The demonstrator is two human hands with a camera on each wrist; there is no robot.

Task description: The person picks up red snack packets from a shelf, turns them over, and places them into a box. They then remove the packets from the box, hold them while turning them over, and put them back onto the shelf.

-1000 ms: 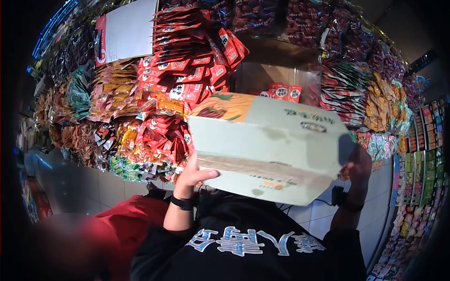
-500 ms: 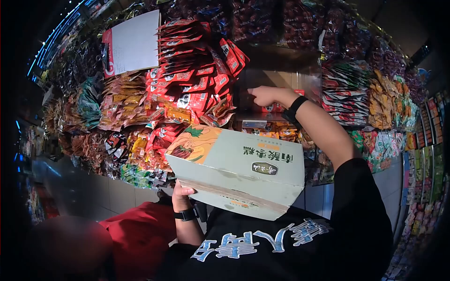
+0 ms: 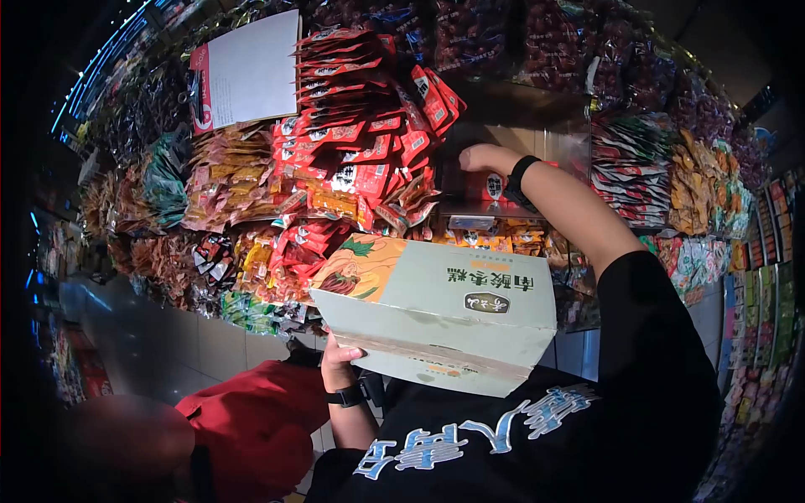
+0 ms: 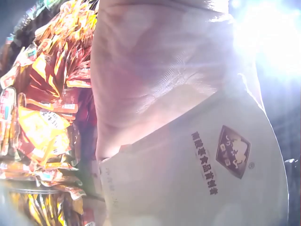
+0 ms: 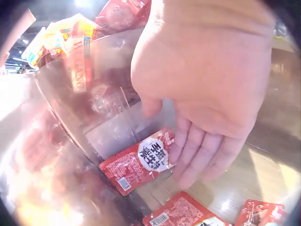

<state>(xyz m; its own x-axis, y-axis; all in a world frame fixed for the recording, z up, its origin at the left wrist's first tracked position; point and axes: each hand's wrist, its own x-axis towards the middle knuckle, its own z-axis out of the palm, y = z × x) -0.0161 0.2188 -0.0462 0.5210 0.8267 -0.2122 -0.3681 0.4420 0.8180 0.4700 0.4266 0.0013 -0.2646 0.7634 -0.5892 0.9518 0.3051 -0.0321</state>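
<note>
A pale green carton [image 3: 402, 323], printed with orange fruit artwork, is held tilted in front of the torso. Its end is gripped by my left hand [image 3: 340, 360], thumb on the lower side; the palm [image 4: 160, 70] lies against the carton's white-looking panel [image 4: 169, 183] in the left wrist view. My right hand [image 3: 485, 158] reaches into a clear-walled bin. In the right wrist view, the hand [image 5: 202, 84] has extended, relaxed fingers over the bin floor, fingertips beside a red packet [image 5: 136, 162]; contact is unclear. Two more red packets [image 5: 181, 212] lie below, partly cut off.
Piled red packets [image 3: 335, 109] and a white sign [image 3: 251, 75] stand left of the bin. Green-and-red packets [image 3: 633, 168] are stacked right, with bagged dark goods [image 3: 553, 42] behind. A person in red [image 3: 251, 419] is at lower left; shelves [image 3: 759, 310] line the far right.
My right hand has left the carton and moved forward into the bin. The carton has shifted left and down, staying in my left hand.
</note>
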